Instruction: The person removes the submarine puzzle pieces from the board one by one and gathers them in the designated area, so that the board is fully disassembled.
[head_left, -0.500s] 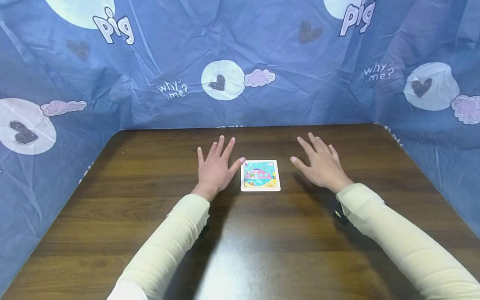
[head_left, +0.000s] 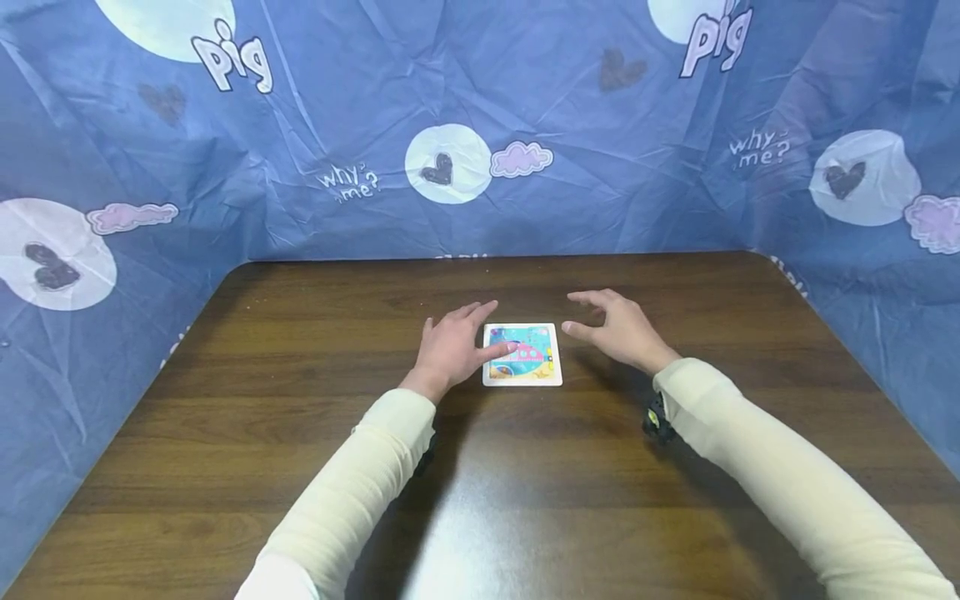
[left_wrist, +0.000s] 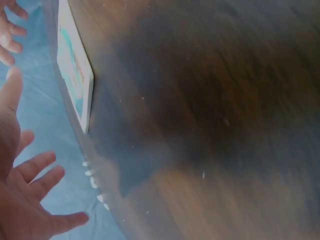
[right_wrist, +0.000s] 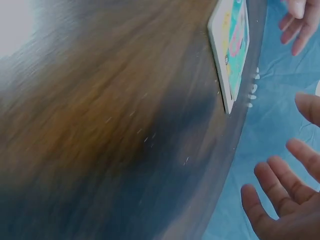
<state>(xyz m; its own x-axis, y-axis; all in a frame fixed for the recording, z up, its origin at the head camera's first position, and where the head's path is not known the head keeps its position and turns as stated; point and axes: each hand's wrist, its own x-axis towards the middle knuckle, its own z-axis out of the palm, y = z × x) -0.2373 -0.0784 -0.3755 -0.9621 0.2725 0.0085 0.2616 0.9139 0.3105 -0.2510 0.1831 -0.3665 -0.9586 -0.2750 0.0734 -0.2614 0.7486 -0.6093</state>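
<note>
See a nearly square picture board (head_left: 532, 360) lying flat on the counter (head_left: 225, 433), between the left hand (head_left: 453, 346) and the right hand (head_left: 626, 329). Can pick out no clear long axis, just edges running roughly left–right and near–far. Find it to the right of the left hand and to the left of the right hand. Judge the left hand nearer, with its thumb over the board's left part, apparently raised clear of the surface; place the right hand just beyond the right edge, thumb towards the far right corner. Read both as open, fingers spread or loosely bent, gripping nothing
</note>
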